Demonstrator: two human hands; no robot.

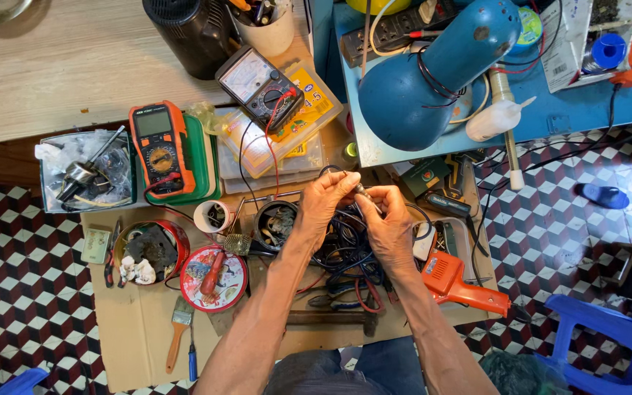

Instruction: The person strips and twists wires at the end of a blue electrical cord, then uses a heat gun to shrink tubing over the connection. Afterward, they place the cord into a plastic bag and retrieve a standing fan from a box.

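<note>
The left hand [328,196] and the right hand [388,219] meet above the middle of a crowded work area on a sheet of cardboard [133,329]. Between their fingertips they hold a small metal part [360,189], thin and grey; the fingers of both hands are closed on it, the left from the left side and the right from below. The part is too small to tell what kind it is. Under the hands lies a heap of dark cables [345,252], and just to the left of it stands a round tin of small parts [276,222]. To the right of the right hand lies an orange glue gun [455,281] with its handle pointing right. Further left there is an orange multimeter [157,148] on a green box, with a red lead running down from it, and a round red lid [213,278] holding a red-handled tool. A paint brush [179,329] lies near the front edge of the cardboard. Above the hands hangs a blue lamp [433,73] over a blue table.
</note>
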